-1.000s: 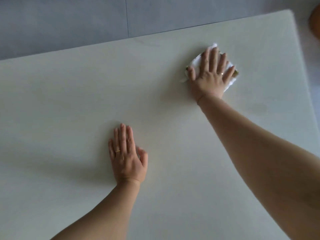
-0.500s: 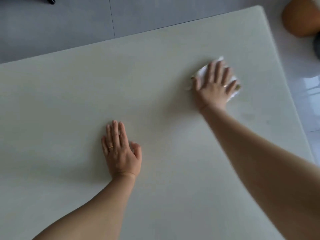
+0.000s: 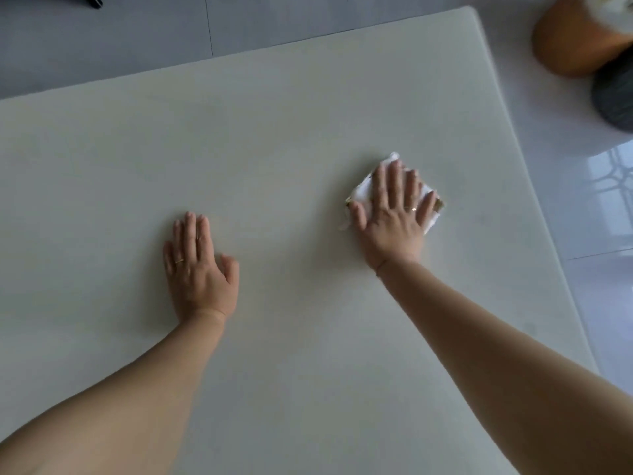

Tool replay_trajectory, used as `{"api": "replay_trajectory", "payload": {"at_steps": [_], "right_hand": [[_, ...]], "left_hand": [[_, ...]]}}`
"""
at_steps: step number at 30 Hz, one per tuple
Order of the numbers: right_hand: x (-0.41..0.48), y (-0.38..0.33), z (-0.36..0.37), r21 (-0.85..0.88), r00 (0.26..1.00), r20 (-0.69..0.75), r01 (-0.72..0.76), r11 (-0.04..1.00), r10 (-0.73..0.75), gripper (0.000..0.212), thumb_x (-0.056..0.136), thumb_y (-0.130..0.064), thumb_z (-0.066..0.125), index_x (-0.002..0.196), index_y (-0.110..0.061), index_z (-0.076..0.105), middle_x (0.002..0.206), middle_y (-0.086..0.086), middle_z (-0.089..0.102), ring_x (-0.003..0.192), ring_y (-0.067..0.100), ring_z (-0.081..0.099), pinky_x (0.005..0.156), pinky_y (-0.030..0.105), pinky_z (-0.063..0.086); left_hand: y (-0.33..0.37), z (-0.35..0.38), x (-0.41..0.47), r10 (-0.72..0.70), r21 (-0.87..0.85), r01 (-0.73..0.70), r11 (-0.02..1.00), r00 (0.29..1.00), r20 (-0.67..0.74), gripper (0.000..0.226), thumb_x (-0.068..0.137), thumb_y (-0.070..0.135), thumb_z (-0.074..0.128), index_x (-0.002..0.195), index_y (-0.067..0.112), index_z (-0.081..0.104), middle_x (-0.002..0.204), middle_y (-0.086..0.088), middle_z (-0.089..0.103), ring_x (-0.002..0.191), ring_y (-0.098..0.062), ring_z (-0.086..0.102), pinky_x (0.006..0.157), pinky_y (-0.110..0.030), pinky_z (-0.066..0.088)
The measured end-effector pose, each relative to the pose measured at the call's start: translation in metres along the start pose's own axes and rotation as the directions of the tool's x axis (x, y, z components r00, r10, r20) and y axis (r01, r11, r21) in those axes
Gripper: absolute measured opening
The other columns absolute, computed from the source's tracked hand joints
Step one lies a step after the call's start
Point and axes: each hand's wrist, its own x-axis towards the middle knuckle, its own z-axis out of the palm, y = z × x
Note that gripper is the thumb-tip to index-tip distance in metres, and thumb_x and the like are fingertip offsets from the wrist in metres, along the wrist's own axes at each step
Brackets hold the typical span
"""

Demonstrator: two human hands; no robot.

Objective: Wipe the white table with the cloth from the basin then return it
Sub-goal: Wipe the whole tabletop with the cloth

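The white table [image 3: 291, 125] fills most of the head view. A folded white cloth [image 3: 363, 190] with a brownish edge lies on it right of the middle. My right hand [image 3: 394, 214] presses flat on the cloth with fingers spread, covering most of it. My left hand [image 3: 197, 265] rests flat on the bare tabletop to the left, fingers together, holding nothing. No basin is in view.
The table's far edge and its rounded right corner [image 3: 469, 12] are visible. Beyond the right edge, an orange rounded object [image 3: 575, 39] and a dark grey one [image 3: 613, 90] sit on the glossy floor. A small black item [image 3: 90, 0] lies on the grey floor at top left.
My right hand has slid the cloth back toward me across the table. The left hand stays planted flat. The view has shifted, showing more of the floor on the right.
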Motion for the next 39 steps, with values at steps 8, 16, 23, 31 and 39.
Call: {"api": "replay_trajectory", "payload": {"at_steps": [8,16,23,31,39], "right_hand": [[-0.02,0.101,-0.024,-0.114,0.974,0.063,0.224,0.968,-0.218,0.068,0.093,-0.059,0.026,0.151,-0.029,0.007,0.16,-0.006,0.003,0.147,0.019,-0.002,0.117,0.045,-0.006],[-0.094,0.058,-0.002,-0.069,0.957,0.083,0.283,0.957,-0.277,0.07,0.091,-0.06,0.022,0.151,-0.025,0.008,0.158,-0.005,-0.003,0.147,0.024,-0.002,0.116,0.049,-0.007],[-0.082,0.142,-0.022,-0.107,0.983,0.048,0.18,0.978,-0.176,0.071,0.09,-0.063,0.019,0.151,-0.028,0.009,0.159,-0.007,0.004,0.146,0.016,-0.001,0.117,0.045,-0.005],[-0.181,0.1,0.005,-0.039,0.952,0.052,0.304,0.952,-0.302,0.067,0.093,-0.058,0.028,0.15,-0.022,0.021,0.158,-0.001,0.014,0.146,0.025,0.009,0.116,0.052,0.006],[-0.191,0.144,-0.005,-0.015,0.999,0.004,-0.032,0.999,0.032,0.068,0.092,-0.057,0.027,0.151,-0.024,0.014,0.159,-0.001,0.011,0.146,0.02,0.004,0.117,0.047,0.0]], "left_hand": [[0.015,-0.002,-0.011,-0.138,0.069,0.14,0.988,0.99,-0.029,0.061,0.086,0.022,0.036,0.144,0.004,0.033,0.153,-0.017,0.03,0.142,-0.033,0.025,0.117,-0.049,0.007],[0.164,0.002,-0.113,-0.179,-0.177,0.175,0.968,0.984,-0.004,0.06,0.086,0.019,0.044,0.142,0.0,0.037,0.15,-0.018,0.035,0.139,-0.034,0.033,0.114,-0.047,0.019],[0.168,0.022,-0.187,-0.082,-0.082,0.092,0.992,0.99,0.114,0.059,0.091,0.029,0.034,0.143,0.002,0.035,0.153,-0.014,0.031,0.141,-0.031,0.027,0.116,-0.044,0.017],[0.171,0.023,-0.184,-0.106,-0.101,0.115,0.988,0.99,0.089,0.063,0.084,0.027,0.038,0.141,0.0,0.039,0.15,-0.017,0.035,0.14,-0.034,0.031,0.114,-0.048,0.022],[0.173,0.022,-0.186,-0.102,-0.072,0.108,0.992,0.992,0.078,0.064,0.086,0.03,0.035,0.144,0.002,0.035,0.152,-0.016,0.031,0.141,-0.033,0.027,0.115,-0.046,0.018]]}}
